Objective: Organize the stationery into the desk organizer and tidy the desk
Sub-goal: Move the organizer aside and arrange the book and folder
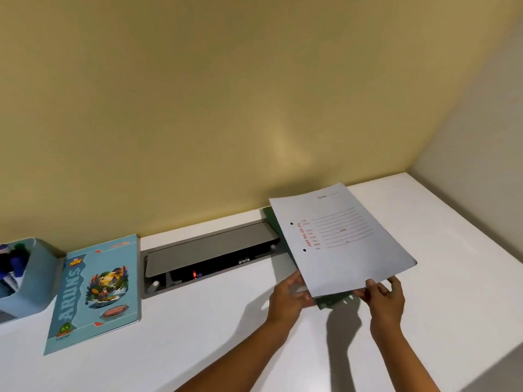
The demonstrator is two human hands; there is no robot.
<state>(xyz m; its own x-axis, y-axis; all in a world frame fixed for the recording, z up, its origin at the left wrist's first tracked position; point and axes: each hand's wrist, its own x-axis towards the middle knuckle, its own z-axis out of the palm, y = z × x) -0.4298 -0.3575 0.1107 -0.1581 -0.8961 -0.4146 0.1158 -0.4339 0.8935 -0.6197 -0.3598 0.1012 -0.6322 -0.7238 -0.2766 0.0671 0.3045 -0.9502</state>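
Hands grip a tilted grey folder [345,239], left hand [288,295] and right hand [385,298] at its near edge, over a green folder [329,302]

White desk [467,264] w/ notebook [96,295], organizer [34,281] (left)

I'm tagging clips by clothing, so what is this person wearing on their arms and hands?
Nothing that shows. Both forearms are bare down to the frame's lower edge, with no sleeve or cuff in view. The left hand and right hand have no gloves, and no watch, bracelet or ring is visible.
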